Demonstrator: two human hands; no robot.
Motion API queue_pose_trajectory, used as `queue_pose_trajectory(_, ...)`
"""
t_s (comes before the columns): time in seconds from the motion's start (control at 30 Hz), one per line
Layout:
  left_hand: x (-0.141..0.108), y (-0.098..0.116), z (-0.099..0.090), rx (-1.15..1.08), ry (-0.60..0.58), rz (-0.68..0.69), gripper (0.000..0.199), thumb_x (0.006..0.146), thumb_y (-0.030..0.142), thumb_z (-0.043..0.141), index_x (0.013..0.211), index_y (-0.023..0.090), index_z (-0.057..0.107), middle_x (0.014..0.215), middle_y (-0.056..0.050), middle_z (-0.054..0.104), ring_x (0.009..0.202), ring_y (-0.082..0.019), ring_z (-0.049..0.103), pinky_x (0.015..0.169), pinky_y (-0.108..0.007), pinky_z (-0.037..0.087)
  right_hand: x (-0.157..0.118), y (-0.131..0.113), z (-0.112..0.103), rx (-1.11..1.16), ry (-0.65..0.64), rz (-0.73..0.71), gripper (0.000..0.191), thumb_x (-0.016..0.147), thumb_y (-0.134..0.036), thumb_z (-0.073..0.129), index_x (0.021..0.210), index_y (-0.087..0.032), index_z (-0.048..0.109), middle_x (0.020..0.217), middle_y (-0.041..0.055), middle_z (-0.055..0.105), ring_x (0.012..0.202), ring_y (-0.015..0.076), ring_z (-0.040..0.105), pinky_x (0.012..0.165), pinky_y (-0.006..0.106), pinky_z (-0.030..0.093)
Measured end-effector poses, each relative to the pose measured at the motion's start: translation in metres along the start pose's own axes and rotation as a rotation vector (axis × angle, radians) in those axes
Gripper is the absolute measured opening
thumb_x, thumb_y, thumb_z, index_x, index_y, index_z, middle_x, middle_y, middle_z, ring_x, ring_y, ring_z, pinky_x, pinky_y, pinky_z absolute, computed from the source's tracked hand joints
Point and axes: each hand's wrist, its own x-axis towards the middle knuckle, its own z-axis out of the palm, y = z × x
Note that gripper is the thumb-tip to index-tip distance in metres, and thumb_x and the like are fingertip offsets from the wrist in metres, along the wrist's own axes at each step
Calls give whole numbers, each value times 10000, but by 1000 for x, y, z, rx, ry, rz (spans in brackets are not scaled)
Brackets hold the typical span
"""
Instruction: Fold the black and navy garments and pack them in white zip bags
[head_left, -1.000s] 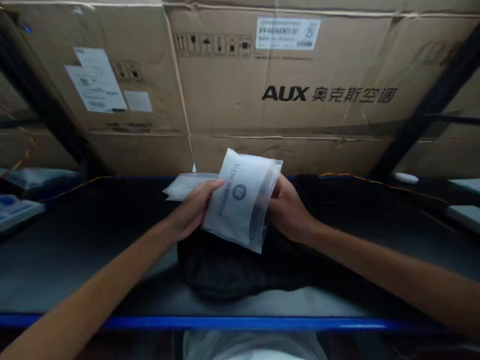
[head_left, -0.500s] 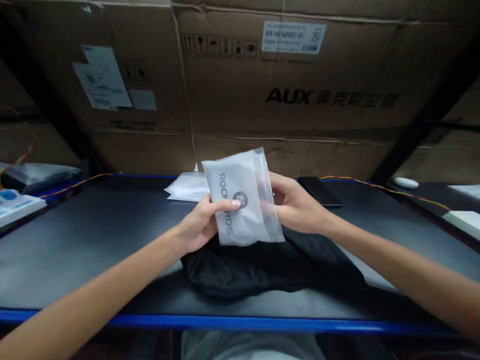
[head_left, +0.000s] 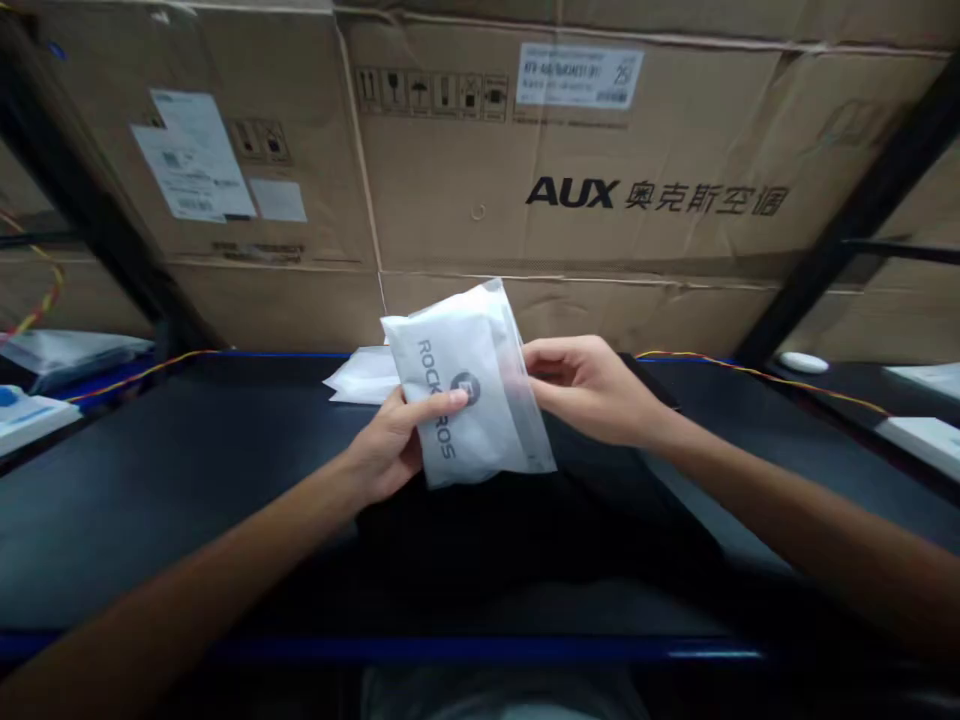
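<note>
A frosted ROCKBROS zip bag [head_left: 480, 420] is held above the desk [head_left: 150, 500], long axis pointing away and tilted, gripped by the nearer left hand [head_left: 394, 450], while the curled right hand [head_left: 592, 390] is at its clear edge, its grip impossible to tell.

Across the top of the frame, a large AUX cardboard carton [head_left: 570, 180] behind a black steel upright [head_left: 862, 190]; at right, a yellow-and-orange wire [head_left: 757, 372] and a white oval object [head_left: 802, 362]; along the bottom, a blue shelf edge [head_left: 450, 650].

1 head-worn camera looks forward and down from the person's own head, close above the left hand [head_left: 386, 450] and right hand [head_left: 592, 390], facing the tabletop [head_left: 150, 500] and the cardboard cartons [head_left: 450, 200] just behind it
</note>
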Motion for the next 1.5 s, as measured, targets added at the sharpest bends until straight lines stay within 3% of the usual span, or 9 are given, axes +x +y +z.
queue_pose_trajectory(0.1, 1, 8, 4, -108, 157, 121, 201, 762, 73, 759, 950, 142, 740, 945, -61, 788, 790, -206, 745, 736, -313, 643, 4, 1, -9, -71, 231, 6, 219, 806, -375, 753, 881, -172, 717, 919, 52, 746, 866, 209, 692, 798, 323, 558)
queue_pose_trajectory(0.27, 0, 17, 5, -218, 268, 204, 128, 828, 92, 718, 940, 153, 722, 917, -35, 786, 783, -175, 739, 746, -280, 639, 5, 7, -7, 207, -65, 243, 268, 707, -339, 830, 881, -166, 721, 813, 42, 756, 757, 178, 701, 718, 309, 572)
queue_pose_trajectory(0.43, 0, 34, -10, -265, 156, 280, 85, 833, 229, 667, 894, 190, 710, 865, -8, 773, 744, -184, 726, 655, -280, 626, 8, 7, -28, 336, 48, 284, 209, 646, -293, 866, 753, -151, 755, 658, 13, 707, 598, 123, 641, 606, 244, 541)
queue_pose_trajectory(0.57, 6, 47, -26, -87, -16, 252, 147, 713, 239, 691, 834, 156, 699, 674, 2, 690, 576, -143, 646, 530, -229, 550, 10, 3, -55, 336, 187, 263, 220, 585, -320, 892, 655, -164, 754, 593, 4, 656, 497, 101, 559, 496, 236, 493)
queue_pose_trajectory(0.73, 12, 32, -33, 227, -78, 222, 269, 635, 245, 789, 875, 155, 708, 709, 9, 696, 581, -139, 642, 551, -238, 530, 9, -5, -61, 128, 212, 187, 235, 630, -399, 886, 645, -204, 756, 585, 9, 645, 517, 115, 542, 472, 244, 468)
queue_pose_trajectory(0.87, 14, 16, -28, 346, -55, 308, 228, 715, 316, 765, 880, 166, 720, 831, -19, 729, 766, -174, 678, 698, -271, 541, 6, -13, -63, -145, 116, 126, 271, 683, -464, 852, 694, -206, 769, 649, 26, 698, 597, 163, 607, 542, 286, 514)
queue_pose_trajectory(1.03, 14, 14, -26, 376, -93, 407, 246, 774, 371, 753, 927, 178, 747, 939, -37, 750, 891, -195, 681, 813, -284, 526, 4, -15, -68, -278, 69, 97, 319, 741, -506, 806, 748, -189, 767, 700, 44, 729, 642, 185, 641, 583, 306, 515)
queue_pose_trajectory(1.33, 16, 23, -31, 460, -23, 480, 269, 774, 394, 771, 884, 149, 769, 829, -34, 742, 786, -184, 663, 770, -293, 548, 0, -26, -85, -400, -29, 102, 399, 740, -581, 786, 810, -188, 783, 714, 58, 734, 662, 201, 633, 599, 318, 490)
queue_pose_trajectory(1.5, 9, 23, -24, 354, -82, 354, 210, 749, 342, 807, 854, 166, 759, 776, -16, 725, 722, -149, 659, 703, -237, 546, -3, -33, -91, -370, -148, 126, 424, 744, -580, 782, 818, -163, 794, 696, 66, 723, 637, 184, 624, 559, 293, 464)
